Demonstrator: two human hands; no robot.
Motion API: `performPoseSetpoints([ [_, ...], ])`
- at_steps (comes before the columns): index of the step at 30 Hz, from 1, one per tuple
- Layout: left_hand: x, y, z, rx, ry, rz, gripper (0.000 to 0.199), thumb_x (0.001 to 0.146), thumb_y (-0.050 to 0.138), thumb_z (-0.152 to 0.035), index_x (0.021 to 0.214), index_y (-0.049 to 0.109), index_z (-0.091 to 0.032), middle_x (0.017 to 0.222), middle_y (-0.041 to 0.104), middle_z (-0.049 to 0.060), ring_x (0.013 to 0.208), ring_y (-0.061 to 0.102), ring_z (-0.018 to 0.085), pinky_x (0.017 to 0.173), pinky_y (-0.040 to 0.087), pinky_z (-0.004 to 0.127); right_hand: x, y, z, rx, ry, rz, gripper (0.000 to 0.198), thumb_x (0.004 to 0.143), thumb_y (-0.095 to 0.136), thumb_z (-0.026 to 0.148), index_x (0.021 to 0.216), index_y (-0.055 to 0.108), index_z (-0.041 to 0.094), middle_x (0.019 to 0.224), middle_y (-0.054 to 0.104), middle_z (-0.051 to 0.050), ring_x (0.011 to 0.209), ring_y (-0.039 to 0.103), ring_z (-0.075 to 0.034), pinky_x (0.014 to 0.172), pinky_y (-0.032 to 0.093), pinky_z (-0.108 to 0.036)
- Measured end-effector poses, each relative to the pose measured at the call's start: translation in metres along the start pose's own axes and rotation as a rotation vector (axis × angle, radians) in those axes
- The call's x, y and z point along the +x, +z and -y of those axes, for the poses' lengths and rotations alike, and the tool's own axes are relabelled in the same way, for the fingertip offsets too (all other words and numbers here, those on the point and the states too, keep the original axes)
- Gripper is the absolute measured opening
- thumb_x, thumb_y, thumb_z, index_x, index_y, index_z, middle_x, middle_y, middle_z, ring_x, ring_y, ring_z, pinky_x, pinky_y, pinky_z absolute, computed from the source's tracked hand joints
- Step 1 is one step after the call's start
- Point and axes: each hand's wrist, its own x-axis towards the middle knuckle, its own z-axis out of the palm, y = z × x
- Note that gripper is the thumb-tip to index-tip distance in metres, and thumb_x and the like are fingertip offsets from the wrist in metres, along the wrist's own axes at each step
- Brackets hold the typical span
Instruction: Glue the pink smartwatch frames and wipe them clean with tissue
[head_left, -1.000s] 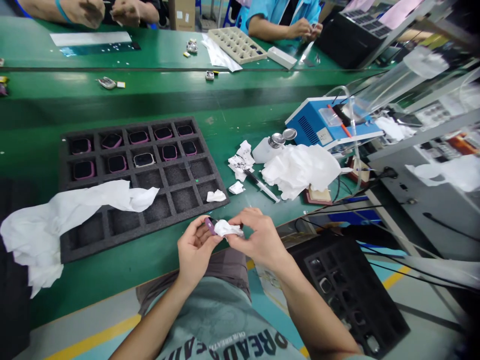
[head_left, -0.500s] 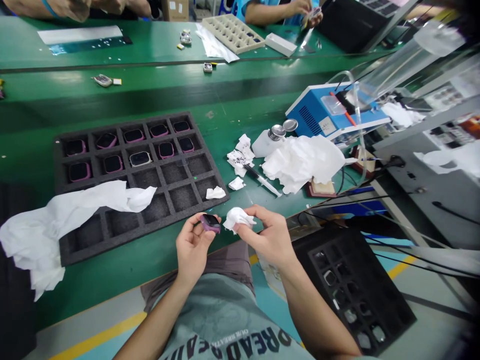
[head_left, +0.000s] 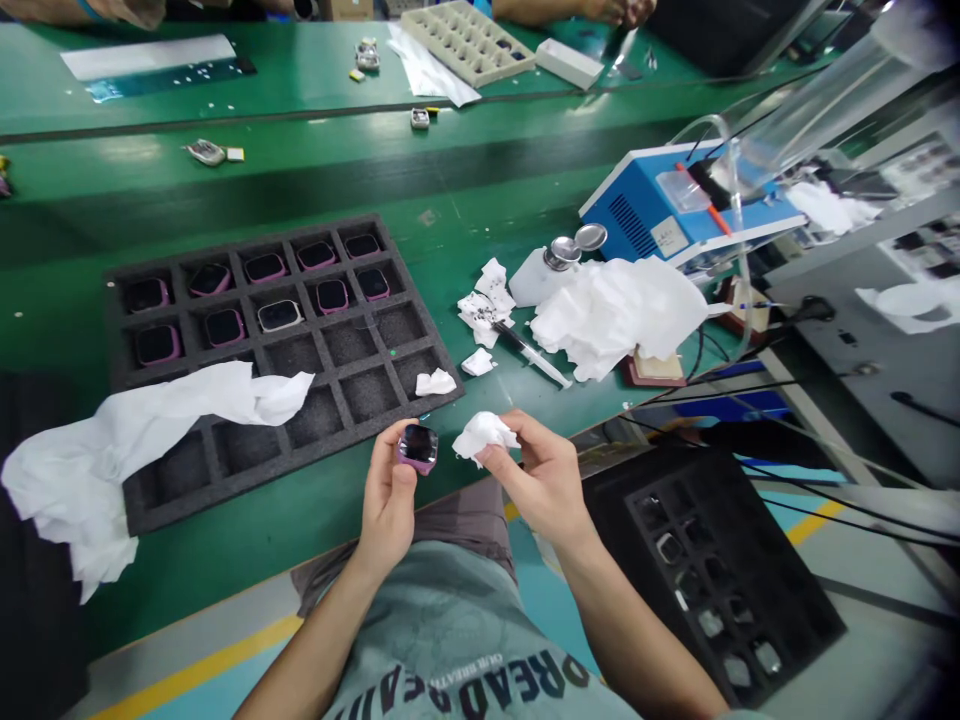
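Observation:
My left hand [head_left: 388,505] is closed on a smartwatch case [head_left: 418,447] with a purple-pink frame, its dark glossy screen tilted up toward me. In my right hand [head_left: 541,478], thumb and fingers pinch a crumpled white wipe [head_left: 486,436], just right of the watch and apart from it. Beyond both hands lies a black foam tray [head_left: 300,455] with several similar watches in its far compartments, one of them with a pale frame [head_left: 280,316]. A small folded wipe [head_left: 436,382] rests in the tray's near right corner.
A long white cloth [head_left: 150,425] drapes over the tray's left side. To the right are a syringe [head_left: 534,358], stained tissue [head_left: 486,305], a dispenser bottle [head_left: 534,278], a heap of wipes [head_left: 619,315] and a blue machine [head_left: 637,220]. Another tray [head_left: 787,590] sits lower right. Co-workers' hands show across the bench.
My left hand has turned the watch so its screen faces me more. The wipe in my right hand has moved slightly right. The whole view has shifted a little.

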Motion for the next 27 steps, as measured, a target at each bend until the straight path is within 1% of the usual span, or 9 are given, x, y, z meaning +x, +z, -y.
performPoseSetpoints([
  [2,0.0,0.001,-0.001,-0.032,-0.025,0.055,0.045,0.094,0.067,-0.052,0.128,0.065,-0.023,0.095,0.07,0.004,0.076,0.063,0.012,0.073,0.053,0.022,-0.004,0.0,-0.002,0.028,0.014,-0.008,0.002,0.09,0.071,0.023,0.092,0.072,0.024,0.081,0.064,0.002,0.074,0.056,-0.014,0.069,0.043,-0.027],
  [3,0.0,0.002,-0.002,-0.046,-0.032,0.083,0.044,0.094,0.068,-0.049,0.129,0.064,-0.024,0.092,0.07,0.003,0.074,0.063,0.011,0.071,0.053,0.022,-0.005,0.0,-0.002,0.039,0.017,-0.009,0.002,0.09,0.071,0.023,0.092,0.072,0.024,0.081,0.064,0.003,0.073,0.055,-0.014,0.069,0.042,-0.027],
  [6,-0.001,0.007,-0.007,-0.058,-0.048,0.127,0.042,0.091,0.075,-0.035,0.129,0.061,-0.025,0.097,0.074,0.003,0.078,0.068,0.012,0.073,0.056,0.022,-0.008,-0.001,-0.005,0.06,0.005,0.004,0.004,0.091,0.07,0.022,0.093,0.071,0.024,0.081,0.063,0.003,0.073,0.056,-0.014,0.068,0.042,-0.026],
  [10,-0.002,0.012,-0.011,-0.062,-0.105,0.125,0.046,0.087,0.079,-0.022,0.128,0.058,-0.026,0.099,0.076,0.002,0.079,0.073,0.011,0.076,0.059,0.023,-0.01,-0.006,-0.011,0.058,-0.018,0.005,0.006,0.091,0.07,0.02,0.094,0.071,0.024,0.082,0.063,0.002,0.074,0.057,-0.014,0.069,0.043,-0.027],
  [13,-0.002,0.014,-0.011,-0.029,-0.131,0.103,0.049,0.085,0.08,-0.021,0.126,0.056,-0.025,0.098,0.077,0.002,0.079,0.075,0.013,0.078,0.06,0.025,-0.011,-0.01,-0.015,0.05,-0.045,0.019,0.008,0.091,0.07,0.018,0.096,0.07,0.024,0.084,0.064,0.001,0.076,0.058,-0.015,0.07,0.044,-0.028],
  [15,-0.002,0.015,-0.011,-0.006,-0.134,0.096,0.054,0.084,0.081,-0.022,0.13,0.054,-0.025,0.097,0.078,0.003,0.081,0.076,0.015,0.079,0.061,0.027,-0.012,-0.012,-0.016,0.04,-0.067,0.036,0.009,0.091,0.069,0.017,0.097,0.07,0.024,0.085,0.065,0.0,0.077,0.059,-0.015,0.071,0.044,-0.028],
  [18,-0.001,0.016,-0.01,0.024,-0.144,0.098,0.058,0.082,0.082,-0.024,0.133,0.053,-0.024,0.102,0.079,0.005,0.088,0.076,0.017,0.082,0.061,0.028,-0.013,-0.011,-0.016,0.007,-0.1,0.058,0.01,0.09,0.069,0.015,0.096,0.069,0.023,0.085,0.065,0.0,0.077,0.058,-0.015,0.07,0.045,-0.028],
  [22,-0.001,0.016,-0.009,0.063,-0.165,0.074,0.055,0.079,0.085,-0.023,0.128,0.058,-0.022,0.107,0.078,0.006,0.095,0.075,0.016,0.086,0.059,0.025,-0.011,-0.003,-0.013,-0.06,-0.126,0.059,0.009,0.088,0.07,0.014,0.094,0.069,0.021,0.085,0.066,0.0,0.076,0.058,-0.015,0.07,0.045,-0.029],
  [27,0.0,0.014,-0.009,0.084,-0.187,0.072,0.052,0.078,0.085,-0.025,0.123,0.059,-0.022,0.104,0.078,0.006,0.092,0.075,0.017,0.085,0.058,0.025,-0.009,0.006,-0.011,-0.078,-0.1,0.028,0.007,0.087,0.069,0.014,0.09,0.068,0.021,0.083,0.066,0.0,0.074,0.058,-0.015,0.068,0.044,-0.028],
])
